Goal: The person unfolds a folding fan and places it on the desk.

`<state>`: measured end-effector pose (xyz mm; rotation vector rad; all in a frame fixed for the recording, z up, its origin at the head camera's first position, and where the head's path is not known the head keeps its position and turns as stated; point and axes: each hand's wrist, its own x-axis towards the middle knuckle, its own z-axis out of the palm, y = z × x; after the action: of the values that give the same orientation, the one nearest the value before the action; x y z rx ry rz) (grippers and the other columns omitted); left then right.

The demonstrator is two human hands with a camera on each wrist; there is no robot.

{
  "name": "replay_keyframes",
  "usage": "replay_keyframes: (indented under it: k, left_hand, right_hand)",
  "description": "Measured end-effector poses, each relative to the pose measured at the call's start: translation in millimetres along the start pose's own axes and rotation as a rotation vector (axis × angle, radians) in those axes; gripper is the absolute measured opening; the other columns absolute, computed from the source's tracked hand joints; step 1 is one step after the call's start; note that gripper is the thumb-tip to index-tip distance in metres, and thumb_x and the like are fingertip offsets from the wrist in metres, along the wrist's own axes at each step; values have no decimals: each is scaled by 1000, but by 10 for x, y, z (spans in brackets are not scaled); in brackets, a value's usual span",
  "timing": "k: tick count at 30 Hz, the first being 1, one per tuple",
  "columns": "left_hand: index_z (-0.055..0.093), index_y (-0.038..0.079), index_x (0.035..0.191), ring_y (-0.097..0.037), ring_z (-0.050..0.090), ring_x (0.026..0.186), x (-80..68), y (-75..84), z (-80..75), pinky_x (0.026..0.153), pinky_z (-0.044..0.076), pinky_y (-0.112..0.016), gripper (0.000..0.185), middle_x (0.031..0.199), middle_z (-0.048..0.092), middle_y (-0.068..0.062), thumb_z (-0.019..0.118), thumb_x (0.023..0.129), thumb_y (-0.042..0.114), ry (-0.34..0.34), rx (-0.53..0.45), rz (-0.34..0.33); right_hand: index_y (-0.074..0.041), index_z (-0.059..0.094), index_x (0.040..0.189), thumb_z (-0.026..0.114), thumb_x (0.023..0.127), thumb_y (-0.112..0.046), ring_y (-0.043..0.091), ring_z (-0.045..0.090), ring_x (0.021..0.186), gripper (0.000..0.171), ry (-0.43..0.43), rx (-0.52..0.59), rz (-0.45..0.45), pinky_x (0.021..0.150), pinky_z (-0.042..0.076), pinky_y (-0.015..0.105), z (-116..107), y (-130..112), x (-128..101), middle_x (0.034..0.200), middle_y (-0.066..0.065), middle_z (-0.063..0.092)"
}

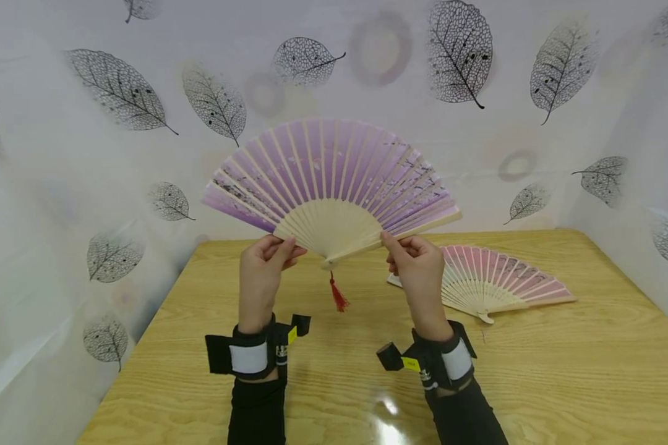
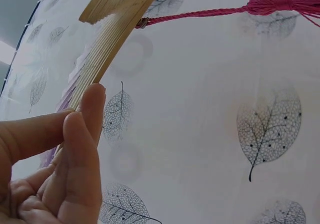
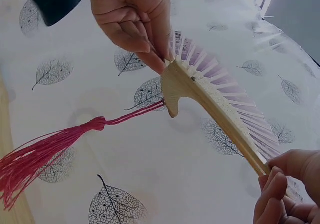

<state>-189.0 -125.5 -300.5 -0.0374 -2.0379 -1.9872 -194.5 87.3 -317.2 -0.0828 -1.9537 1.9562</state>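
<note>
Purple fan [image 1: 334,179] is held up in the air above the wooden surface [image 1: 562,383], fully spread, arc up, pivot down, red tassel [image 1: 338,296] hanging from the pivot. Left hand [image 1: 264,272] pinches the left outer guard stick near its lower end, thumb and fingers [image 2: 80,154] closed on the bamboo edge; that grip is tight, not a whole-hand wrap. Right hand [image 1: 417,266] pinches the right outer guard the same way, fingertips [image 3: 272,184] on the stick a little out from the pivot. Both grips sit just beside the pivot, one on each side, so the fan lies up and forward of both hands and the two guards run outward and up from between them. Long axis of the spread runs left to right across the view, right guard tilted a bit lower than level with the left. Neither hand is clearly nearer; the hold is roughly symmetric. My read: any closing or opening move turns on the two guards swinging about that pivot, so the hands would travel toward or away from each other along the arc. A second fan, pink [image 1: 495,281], lies spread flat on the surface to the right, just behind the right hand in the head view, not touched. Leaf-print backdrop [image 1: 456,55] all round.
</note>
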Motion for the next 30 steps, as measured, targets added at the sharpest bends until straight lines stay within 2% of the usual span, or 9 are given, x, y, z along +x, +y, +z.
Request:
replay_keyframes:
  k: [6,12,21,26,30]
  left_hand:
    - [63,-1,103,-10,69,76,10,-10,-14,70,56,-26,22,77,70,7,59,90,16,19,12,-3]
    - [63,-1,102,-9,69,75,14,-15,-17,67,55,-21,22,76,69,8,59,90,16,25,12,2]
    - [63,-5,101,-5,68,72,24,-13,-43,67,55,-22,23,73,68,14,58,90,15,71,-33,41]
    - [63,-4,102,-5,68,72,18,3,-52,68,55,-22,22,73,68,14,58,90,14,70,-44,41]
    - [63,-4,102,-6,68,73,16,-3,-59,68,56,-23,22,73,69,14,59,90,14,76,-49,45]
  right_hand:
    - [-1,62,74,70,80,-34,7,49,46,34,-17,33,17,46,44,21,2,7,11,52,-8,55]
    - [-1,61,74,70,80,-34,7,49,46,35,-15,36,23,46,44,20,14,13,13,51,-8,54]
    - [-6,64,74,69,82,-28,6,45,45,24,-45,133,102,45,42,18,45,29,29,51,-7,52]
    - [0,65,80,68,83,-27,7,42,45,27,-57,152,140,45,40,17,53,23,33,51,-7,50]
    - [-3,65,79,68,83,-28,7,42,45,26,-66,155,159,44,39,17,56,26,34,52,-6,49]
